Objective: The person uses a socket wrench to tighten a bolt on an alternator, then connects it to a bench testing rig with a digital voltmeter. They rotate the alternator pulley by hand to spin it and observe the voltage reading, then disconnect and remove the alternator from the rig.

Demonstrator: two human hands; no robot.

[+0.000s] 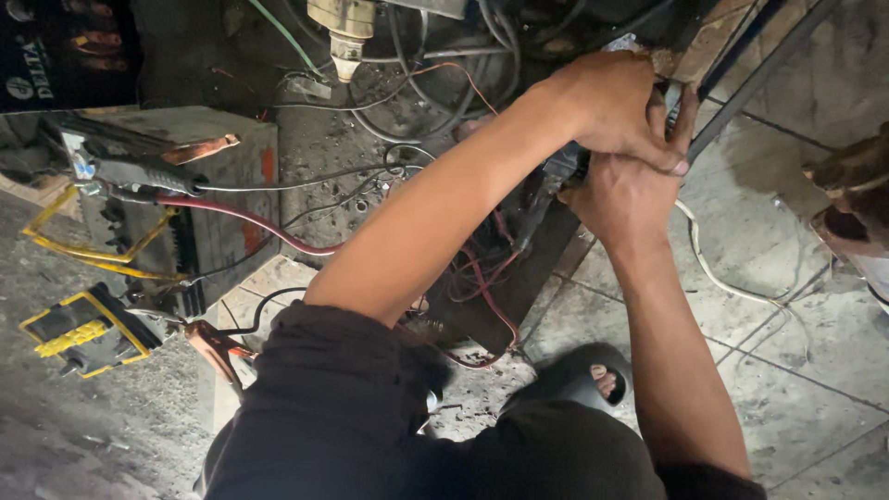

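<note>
Both my hands meet at the upper right over a dark wired unit [565,171] that sits among cables. My left hand [611,102] reaches across from the left, its fingers curled tight around a small pale metal part [674,93] at the unit's top, next to a dark slanting bar [750,88]. Just below it, my right hand [630,199] comes up from the bottom right and grips the unit's side. What lies under the palms is hidden. Red and black wires [482,278] run down from the unit over a dark board.
A grey battery [222,185] with a red cable [250,222] stands at left. A yellow-and-black device [83,333] and a copper clamp [213,347] lie below it. A brass-coloured fitting [344,32] hangs at top. A white wire [722,273] crosses the tiled floor. My sandalled foot [602,380] is near.
</note>
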